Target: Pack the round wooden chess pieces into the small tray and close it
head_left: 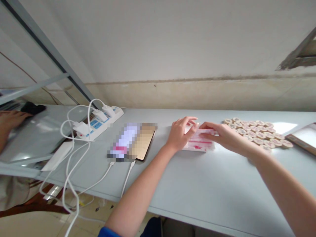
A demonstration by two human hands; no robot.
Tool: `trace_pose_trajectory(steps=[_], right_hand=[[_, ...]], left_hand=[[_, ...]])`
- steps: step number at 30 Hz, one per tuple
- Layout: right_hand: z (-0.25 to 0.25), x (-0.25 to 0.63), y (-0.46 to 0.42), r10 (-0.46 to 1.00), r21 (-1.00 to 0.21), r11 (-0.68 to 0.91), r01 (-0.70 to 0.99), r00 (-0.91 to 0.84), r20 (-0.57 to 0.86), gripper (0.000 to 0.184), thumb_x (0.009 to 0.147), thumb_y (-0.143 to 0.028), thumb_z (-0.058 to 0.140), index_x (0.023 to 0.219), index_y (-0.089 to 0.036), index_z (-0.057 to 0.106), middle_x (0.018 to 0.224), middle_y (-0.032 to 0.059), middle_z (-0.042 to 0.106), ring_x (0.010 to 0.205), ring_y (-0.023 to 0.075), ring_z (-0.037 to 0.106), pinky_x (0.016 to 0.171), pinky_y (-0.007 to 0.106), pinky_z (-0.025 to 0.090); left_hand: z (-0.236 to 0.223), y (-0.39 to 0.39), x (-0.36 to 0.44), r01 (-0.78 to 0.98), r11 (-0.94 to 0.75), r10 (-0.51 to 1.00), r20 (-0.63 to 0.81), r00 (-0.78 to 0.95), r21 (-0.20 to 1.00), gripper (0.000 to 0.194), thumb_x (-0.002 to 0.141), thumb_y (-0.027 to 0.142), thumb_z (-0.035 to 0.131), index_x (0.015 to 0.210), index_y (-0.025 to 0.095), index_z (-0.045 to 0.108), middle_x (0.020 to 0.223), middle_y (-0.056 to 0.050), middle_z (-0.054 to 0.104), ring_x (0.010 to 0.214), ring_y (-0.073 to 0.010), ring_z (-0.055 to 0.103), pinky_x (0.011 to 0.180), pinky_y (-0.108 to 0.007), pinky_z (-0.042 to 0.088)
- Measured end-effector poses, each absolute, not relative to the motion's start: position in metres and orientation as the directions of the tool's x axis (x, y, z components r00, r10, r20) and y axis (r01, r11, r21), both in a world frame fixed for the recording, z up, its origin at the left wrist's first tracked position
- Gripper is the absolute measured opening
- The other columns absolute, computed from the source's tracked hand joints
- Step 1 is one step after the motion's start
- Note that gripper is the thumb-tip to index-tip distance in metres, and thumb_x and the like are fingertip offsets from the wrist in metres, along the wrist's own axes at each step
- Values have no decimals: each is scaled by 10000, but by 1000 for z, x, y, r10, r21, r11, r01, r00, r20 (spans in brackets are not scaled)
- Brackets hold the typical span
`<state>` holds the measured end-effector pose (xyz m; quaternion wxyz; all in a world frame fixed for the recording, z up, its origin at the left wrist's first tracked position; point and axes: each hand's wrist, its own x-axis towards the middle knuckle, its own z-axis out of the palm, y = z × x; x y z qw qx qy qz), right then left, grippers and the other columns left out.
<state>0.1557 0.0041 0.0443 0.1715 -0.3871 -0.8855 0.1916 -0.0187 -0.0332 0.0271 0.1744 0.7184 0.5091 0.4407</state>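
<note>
A white pack with pink print (200, 144), which looks like a soft pack of tissues in clear film, rests on the grey table. My left hand (181, 133) curves over its left side, with the thumb along the top and the fingers partly bent. From the right, my right hand (219, 133) grips the upper edge between thumb and fingers. Both hands cover much of the pack's top. Close beyond my right hand lie several round wooden chess pieces (259, 131) with marked faces, set flat in rows; my wrist hides some of them.
Two phones, one bright-screened (124, 141) and one gold-screened (145, 141), lie left with white charging cables (101, 179). Behind them is a power strip (98, 125) with plugs. A tablet-like object (304, 138) sits far right. Another person's hand (14, 118) shows at far left.
</note>
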Motion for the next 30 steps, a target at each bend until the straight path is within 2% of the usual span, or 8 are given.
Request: trace_pose_trajectory(steps=[3,5,9,11,21,24,28,30], right_hand=[[31,133,16,753,-474,621,624,-643,141,192,771,-192,425,914,-186,552,843,56,636,739,188,589,647,276,433],[16,124,19,749,-436,639,634,-643,163,255,748,-145,406,966,-174,534,912,87,617,806,209,582,688,304,431],[-6,119,14,755,-358,654,666,-605,253,377,760,-177,410,1132,-221,448,1099,96,538,992,248,522,775,387,405],[-10,119,11,773,-355,634,687,-579,259,383,777,-216,415,1159,-249,424,1138,89,511,1039,256,493,781,407,398],[-11,118,8,772,-374,635,676,-573,276,319,817,-275,397,1131,-262,450,1155,71,500,1060,247,461,774,393,370],[-1,122,7,768,-320,639,699,-556,319,288,844,-302,372,1104,-255,486,1121,67,523,1024,246,480,769,389,353],[18,143,12,812,-238,507,829,-365,455,261,856,-295,345,997,-251,561,1052,68,557,953,250,505,781,400,328],[24,157,16,858,-185,389,903,-282,430,267,837,-268,358,986,-234,576,1056,92,552,968,279,488,781,420,320]], left_hand=[[22,-28,-25,569,-334,926,374,49,751,335,852,441,370,1113,247,449,964,8,620,855,-128,568,836,-275,400],[17,-23,-30,619,-276,938,346,8,735,353,828,456,414,1116,253,442,1001,4,607,879,-136,557,834,-283,399],[5,-17,-36,823,-150,932,356,-67,547,432,687,375,628,1076,261,482,1096,-18,548,1037,-203,466,882,-345,362],[0,-15,-36,868,-90,937,337,-93,489,468,641,303,671,1072,276,491,1139,-24,506,1075,-220,428,886,-358,356],[-6,-11,-35,822,-54,969,230,-95,566,345,690,235,629,1016,256,518,1073,-17,551,1037,-197,460,894,-337,363],[-6,-11,-36,800,-75,965,245,-91,596,328,708,232,609,1023,237,517,1074,-29,557,1043,-197,464,887,-333,369],[-1,-13,-37,779,-70,953,272,-132,623,259,759,215,537,1018,219,520,1094,-32,563,1039,-197,474,878,-336,367],[2,-15,-38,788,-19,933,294,-207,616,217,780,198,493,993,215,531,1076,-28,574,1023,-198,482,868,-340,364]])
